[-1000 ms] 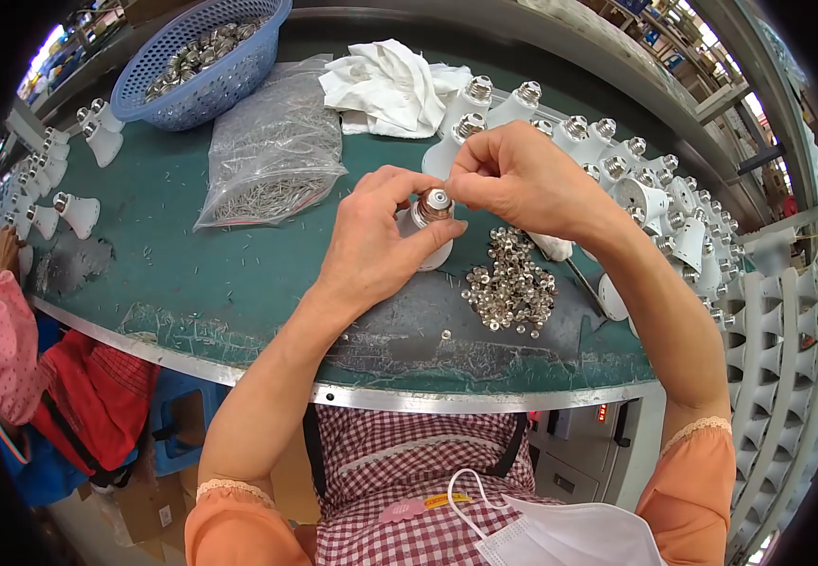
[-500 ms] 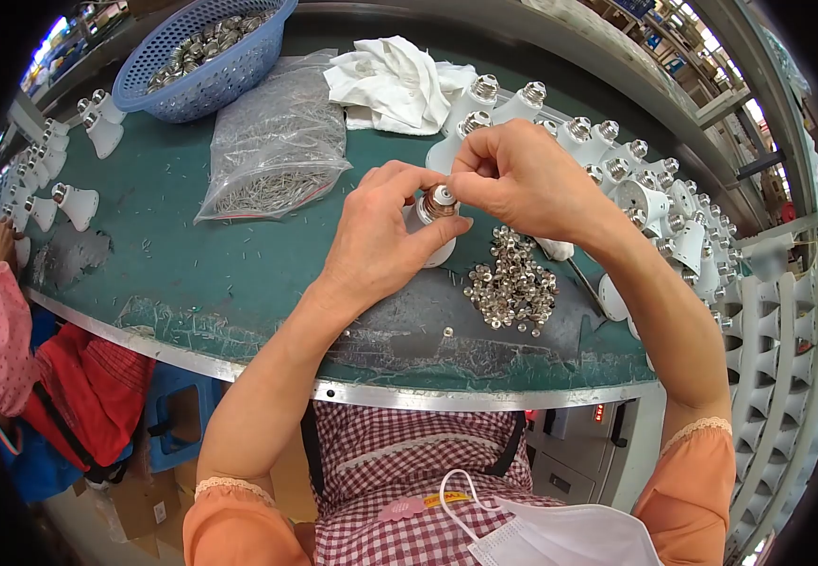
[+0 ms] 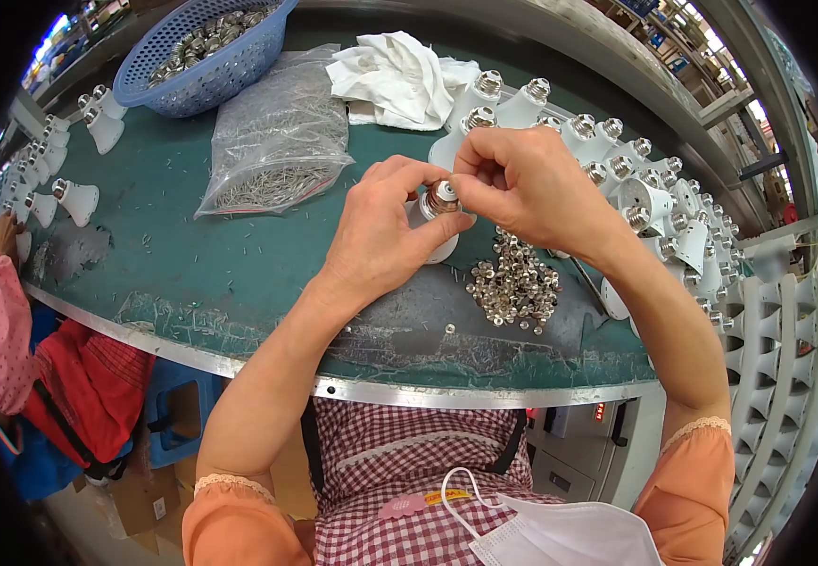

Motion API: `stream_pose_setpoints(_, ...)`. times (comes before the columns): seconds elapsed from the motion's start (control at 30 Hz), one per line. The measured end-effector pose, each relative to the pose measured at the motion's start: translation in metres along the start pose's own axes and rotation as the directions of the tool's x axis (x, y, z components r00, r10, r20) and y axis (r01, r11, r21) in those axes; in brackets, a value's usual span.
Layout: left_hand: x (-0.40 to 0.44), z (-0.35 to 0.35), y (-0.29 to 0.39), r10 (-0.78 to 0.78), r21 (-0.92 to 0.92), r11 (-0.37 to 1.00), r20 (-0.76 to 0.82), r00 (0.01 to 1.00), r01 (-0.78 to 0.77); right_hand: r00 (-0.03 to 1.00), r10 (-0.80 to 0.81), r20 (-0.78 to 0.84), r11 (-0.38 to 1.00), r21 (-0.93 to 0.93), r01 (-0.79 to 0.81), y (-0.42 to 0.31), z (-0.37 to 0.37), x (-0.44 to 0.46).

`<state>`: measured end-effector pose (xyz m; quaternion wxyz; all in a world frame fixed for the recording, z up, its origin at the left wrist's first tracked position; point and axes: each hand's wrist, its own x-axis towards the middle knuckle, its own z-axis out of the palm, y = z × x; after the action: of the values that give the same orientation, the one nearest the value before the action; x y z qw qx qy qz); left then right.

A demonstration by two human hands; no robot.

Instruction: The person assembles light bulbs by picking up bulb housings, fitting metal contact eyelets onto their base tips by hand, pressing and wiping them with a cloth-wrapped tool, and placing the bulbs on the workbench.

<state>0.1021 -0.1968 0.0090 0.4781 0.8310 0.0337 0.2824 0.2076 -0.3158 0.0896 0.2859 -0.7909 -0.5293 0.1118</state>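
My left hand (image 3: 380,222) grips a white LED bulb (image 3: 442,251) that stands on the table with its metal screw cap up. Thumb and forefinger circle the cap. Right at the cap's top, my right hand (image 3: 527,184) is closed in a pinch; anything between its fingertips is hidden or too small to name. Below that hand lies a pile of small, shiny metal caps (image 3: 512,288). The thin shaft of a tool (image 3: 590,285) shows to the right of the pile, its handle mostly covered by my wrist.
Many white bulbs (image 3: 597,140) stand at the right. A plastic bag of metal pins (image 3: 281,141), a white cloth (image 3: 395,80) and a blue basket (image 3: 230,83) of screw caps lie behind. Another person's hand (image 3: 1,236) is beside more bulbs (image 3: 77,201) at far left.
Both hands keep nearly the same pose at the bulb's cap. My right hand has shifted slightly downward and now covers the tool's handle more.
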Motion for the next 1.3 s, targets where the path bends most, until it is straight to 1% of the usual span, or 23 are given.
stream_pose_setpoints(0.07, 0.000, 0.000, 0.000, -0.003, 0.000, 1.000, -0.001, 1.000, 0.003, 0.988, -0.143, -0.050, 0.987, -0.082, 0.139, 0.001, 0.002, -0.001)
stream_pose_setpoints(0.2, -0.002, -0.001, 0.003, 0.006, 0.011, 1.000, -0.001, 1.000, -0.006, 0.990, -0.137, 0.029, 0.978, -0.152, 0.140, -0.002, -0.004, 0.000)
stream_pose_setpoints(0.27, -0.001, -0.007, 0.008, 0.039, 0.030, 0.999, -0.015, 0.999, -0.039, 0.975, -0.221, 0.009, 0.947, -0.238, 0.217, 0.000, -0.008, 0.000)
stream_pose_setpoints(0.33, 0.001, -0.019, 0.017, -0.152, 0.017, 0.988, -0.016, 0.988, 0.152, 0.978, -0.194, -0.081, 0.963, -0.205, 0.174, -0.002, -0.013, -0.008)
stream_pose_setpoints(0.37, 0.006, -0.023, 0.024, -0.152, 0.019, 0.988, -0.016, 0.988, 0.153, 0.973, -0.163, -0.161, 0.977, -0.167, 0.136, -0.003, -0.015, -0.014)
stream_pose_setpoints(0.43, 0.019, -0.028, 0.035, -0.411, -0.282, 0.834, 0.256, 0.875, 0.474, 0.972, -0.138, -0.188, 0.984, -0.141, 0.113, -0.002, -0.017, -0.024)
stream_pose_setpoints(0.47, 0.022, -0.026, 0.035, -0.463, -0.274, 0.788, 0.327, 0.824, 0.552, 0.970, -0.112, -0.215, 0.989, -0.120, 0.088, -0.002, -0.018, -0.030)
stream_pose_setpoints(0.5, 0.025, -0.025, 0.033, -0.462, -0.267, 0.792, 0.326, 0.825, 0.549, 0.968, -0.115, -0.222, 0.989, -0.117, 0.090, -0.002, -0.019, -0.036)
stream_pose_setpoints(0.57, 0.030, -0.024, 0.027, -0.533, -0.309, 0.644, 0.475, 0.700, 0.700, 0.981, -0.001, -0.194, 0.998, -0.065, -0.011, -0.001, -0.017, -0.051)
stream_pose_setpoints(0.67, 0.032, -0.026, 0.022, -0.523, -0.338, 0.606, 0.513, 0.681, 0.720, 0.977, 0.086, -0.197, 0.996, 0.046, -0.078, 0.011, -0.012, -0.068)
stream_pose_setpoints(0.7, 0.032, -0.027, 0.022, -0.525, -0.332, 0.609, 0.513, 0.680, 0.720, 0.971, 0.153, -0.183, 0.986, 0.095, -0.137, 0.013, -0.011, -0.071)
stream_pose_setpoints(0.8, 0.030, -0.028, 0.024, -0.510, -0.313, 0.633, 0.519, 0.686, 0.708, 0.967, 0.144, -0.208, 0.983, 0.144, -0.115, 0.021, -0.006, -0.072)
stream_pose_setpoints(0.87, 0.022, -0.028, 0.024, -0.446, -0.408, 0.722, 0.344, 0.827, 0.559, 0.970, 0.142, -0.199, 0.981, 0.161, -0.110, 0.024, -0.004, -0.072)
stream_pose_setpoints(0.9, 0.021, -0.031, 0.018, -0.447, -0.403, 0.725, 0.342, 0.827, 0.559, 0.973, 0.140, -0.181, 0.979, 0.174, -0.109, 0.025, -0.002, -0.072)
stream_pose_setpoints(0.97, 0.016, -0.037, 0.003, -0.373, -0.260, 0.875, 0.176, 0.911, 0.408, 0.978, 0.132, -0.164, 0.980, 0.172, -0.104, 0.026, 0.004, -0.070)
stream_pose_setpoints(1.0, 0.014, -0.036, 0.000, -0.371, -0.255, 0.878, 0.173, 0.912, 0.405, 0.981, 0.128, -0.144, 0.981, 0.164, -0.104, 0.028, 0.006, -0.068)
stream_pose_setpoints(1.03, 0.010, -0.033, -0.001, -0.389, -0.154, 0.891, 0.231, 0.892, 0.428, 0.981, 0.126, -0.147, 0.981, 0.166, -0.101, 0.029, 0.011, -0.065)
stream_pose_setpoints(1.07, 0.009, -0.032, -0.001, -0.411, -0.051, 0.895, 0.288, 0.865, 0.442, 0.987, 0.005, -0.159, 0.996, 0.088, 0.009, 0.030, 0.018, -0.062)
stream_pose_setpoints(1.1, 0.010, -0.031, 0.000, -0.409, -0.049, 0.897, 0.289, 0.865, 0.440, 0.980, -0.116, -0.162, 0.993, 0.009, 0.119, 0.032, 0.025, -0.058)
stream_pose_setpoints(1.13, 0.013, -0.032, 0.001, -0.415, -0.044, 0.891, 0.329, 0.848, 0.453, 0.975, -0.169, -0.142, 0.984, 0.022, 0.174, 0.034, 0.032, -0.055)
stream_pose_setpoints(1.17, 0.015, -0.033, 0.002, -0.420, -0.037, 0.885, 0.367, 0.830, 0.465, 0.974, -0.171, -0.148, 0.984, 0.022, 0.176, 0.032, 0.034, -0.055)
stream_pose_setpoints(1.23, 0.026, -0.032, -0.011, -0.391, -0.020, 0.907, 0.335, 0.857, 0.422, 0.992, -0.128, -0.004, 0.989, 0.077, 0.128, 0.026, 0.036, -0.055)
stream_pose_setpoints(1.3, 0.043, -0.026, -0.021, -0.219, 0.322, 0.936, 0.212, 0.952, 0.144, 0.993, -0.121, -0.007, 0.989, 0.088, 0.121, 0.029, 0.037, -0.051)
